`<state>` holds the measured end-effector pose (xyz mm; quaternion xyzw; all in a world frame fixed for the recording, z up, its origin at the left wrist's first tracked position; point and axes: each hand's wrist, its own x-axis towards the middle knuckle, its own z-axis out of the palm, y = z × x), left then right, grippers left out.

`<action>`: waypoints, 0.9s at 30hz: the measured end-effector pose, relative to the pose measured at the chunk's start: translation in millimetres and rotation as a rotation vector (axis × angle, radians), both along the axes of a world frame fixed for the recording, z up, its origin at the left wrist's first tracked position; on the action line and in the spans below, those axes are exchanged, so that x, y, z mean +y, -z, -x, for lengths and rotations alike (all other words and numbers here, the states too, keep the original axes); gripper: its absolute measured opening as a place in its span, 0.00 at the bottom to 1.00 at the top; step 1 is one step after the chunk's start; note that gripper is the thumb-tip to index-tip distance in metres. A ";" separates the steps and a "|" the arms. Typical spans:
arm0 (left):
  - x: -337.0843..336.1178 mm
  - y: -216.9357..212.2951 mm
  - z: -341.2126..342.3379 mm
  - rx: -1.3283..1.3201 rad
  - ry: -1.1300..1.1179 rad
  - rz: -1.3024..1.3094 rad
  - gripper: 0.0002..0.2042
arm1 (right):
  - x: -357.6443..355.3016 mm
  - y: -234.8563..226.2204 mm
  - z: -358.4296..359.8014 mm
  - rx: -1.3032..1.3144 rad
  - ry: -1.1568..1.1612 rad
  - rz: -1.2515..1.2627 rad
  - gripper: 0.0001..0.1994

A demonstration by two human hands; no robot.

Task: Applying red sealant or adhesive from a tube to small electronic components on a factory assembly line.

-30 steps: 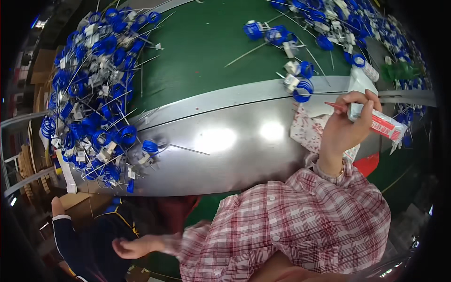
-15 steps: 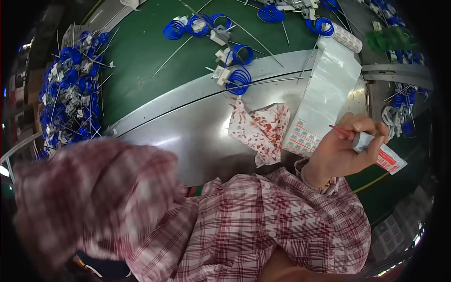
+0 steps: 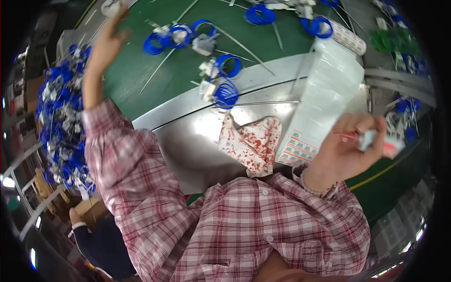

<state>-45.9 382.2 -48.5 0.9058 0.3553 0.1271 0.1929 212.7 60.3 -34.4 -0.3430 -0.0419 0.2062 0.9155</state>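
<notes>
My left hand (image 3: 109,44) is stretched out to the far left, thumb apart and fingers extended. Its fingertips are beside a pale round object (image 3: 112,7) at the upper edge; blur hides whether they touch. At the right, my right hand (image 3: 345,145) is closed around a white-and-red squeeze tube (image 3: 391,148). A red pointed tip (image 3: 345,136) pokes out between its fingers. Left of that hand, a crumpled white cloth with red blotches (image 3: 256,143) lies on the metal ledge (image 3: 188,145). A long strip of clear plastic bags (image 3: 331,89) lies close by.
Coiled blue cables with white connectors (image 3: 225,94) rest on the green worktop (image 3: 155,101) and reach over its edge. A tall heap of similar coils (image 3: 66,113) stands at the left. A printed roll (image 3: 343,37) sits behind the bags. Another person's dark clothing (image 3: 103,244) shows lower left.
My left arm has swung from low at the left, close to my body, up and outward to the far left. My right hand stays in place with the squeeze tube. The view has shifted slightly.
</notes>
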 end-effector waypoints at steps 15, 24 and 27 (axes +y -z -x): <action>-102.7 8.5 100.6 -0.441 -0.571 0.016 0.13 | -0.7 8.9 1.3 0.789 -0.512 -0.141 0.08; -123.0 67.1 57.6 -0.391 -0.383 0.313 0.30 | -27.8 -0.3 10.8 0.693 -0.618 -0.167 0.07; -102.5 85.2 35.0 -0.222 -0.446 -0.114 0.29 | -29.8 -8.6 15.1 0.735 -0.624 -0.173 0.07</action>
